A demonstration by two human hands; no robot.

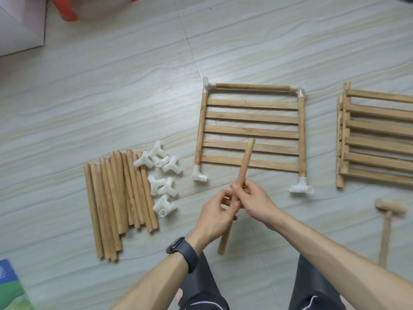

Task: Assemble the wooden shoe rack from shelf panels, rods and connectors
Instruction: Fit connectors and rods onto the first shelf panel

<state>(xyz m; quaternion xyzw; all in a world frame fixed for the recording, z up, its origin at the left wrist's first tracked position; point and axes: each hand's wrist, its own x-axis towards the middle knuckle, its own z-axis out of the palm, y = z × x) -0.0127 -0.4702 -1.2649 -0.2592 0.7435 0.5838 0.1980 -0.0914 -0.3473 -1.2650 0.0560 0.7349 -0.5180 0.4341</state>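
I hold one wooden rod tilted above the floor, its top end over the lower slats of a shelf panel. My left hand and my right hand both grip the rod near its middle. The panel lies flat with white connectors on all its corners and a rod joined across its far side. A pile of loose rods lies at left, with several loose white connectors beside it.
A stack of more slatted shelf panels lies at the right edge. A wooden mallet rests on the floor at lower right. A red plastic object sits at top left, a printed sheet at bottom left.
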